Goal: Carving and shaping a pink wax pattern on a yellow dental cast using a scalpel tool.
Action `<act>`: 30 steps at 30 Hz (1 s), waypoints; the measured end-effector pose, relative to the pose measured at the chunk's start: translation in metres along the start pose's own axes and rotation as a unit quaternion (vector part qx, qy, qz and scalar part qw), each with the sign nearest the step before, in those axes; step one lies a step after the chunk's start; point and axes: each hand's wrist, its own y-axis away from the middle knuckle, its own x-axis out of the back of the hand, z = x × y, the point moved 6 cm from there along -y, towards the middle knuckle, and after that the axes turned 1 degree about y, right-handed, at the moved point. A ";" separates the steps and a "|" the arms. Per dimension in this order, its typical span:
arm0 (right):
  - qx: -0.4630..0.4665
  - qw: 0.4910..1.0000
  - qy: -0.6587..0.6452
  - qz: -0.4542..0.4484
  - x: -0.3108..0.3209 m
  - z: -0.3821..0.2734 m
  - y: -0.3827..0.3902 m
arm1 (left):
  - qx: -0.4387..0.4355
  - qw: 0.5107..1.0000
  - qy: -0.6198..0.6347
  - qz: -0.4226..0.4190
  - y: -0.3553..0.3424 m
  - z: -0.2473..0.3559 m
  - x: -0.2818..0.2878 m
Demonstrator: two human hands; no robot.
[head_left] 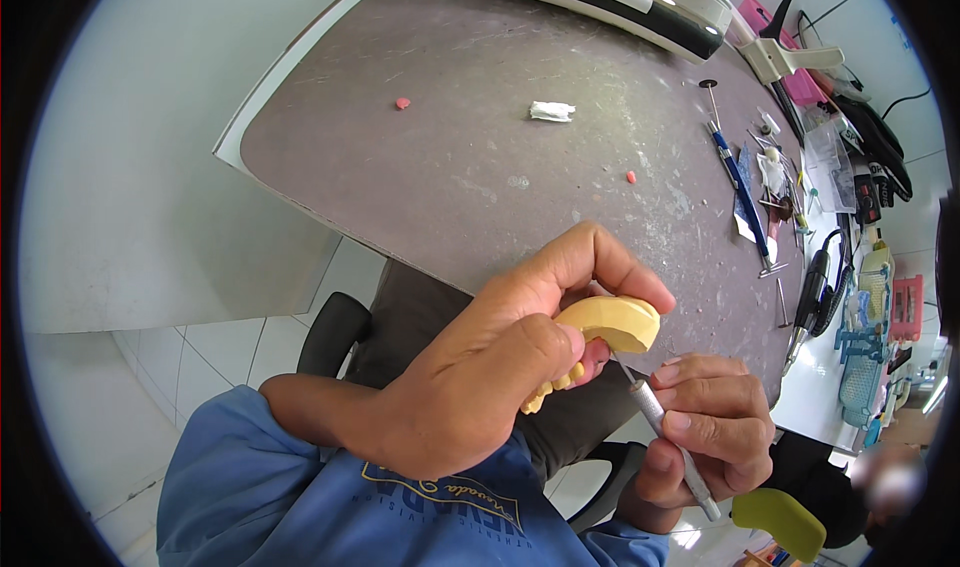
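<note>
Fingers (637, 279) around cast (622, 319) near desk edge (400, 253)

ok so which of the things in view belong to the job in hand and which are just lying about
In use:
yellow dental cast, in the left-hand grip
metal-handled tool, in the right-hand grip

Lying about, seemingly unused now:
two pink lumps
white roll
blue-handled tool
black handpiece

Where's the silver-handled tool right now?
In the head view, right of centre and low down, the silver-handled tool sits in the right hand's grip, its thin end angled up-left toward the yellow cast in the left hand's grip.
</note>
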 end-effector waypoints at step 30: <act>0.013 1.000 0.021 -0.007 -0.006 -0.002 0.002 | 0.050 0.996 0.073 -0.010 -0.003 -0.002 -0.004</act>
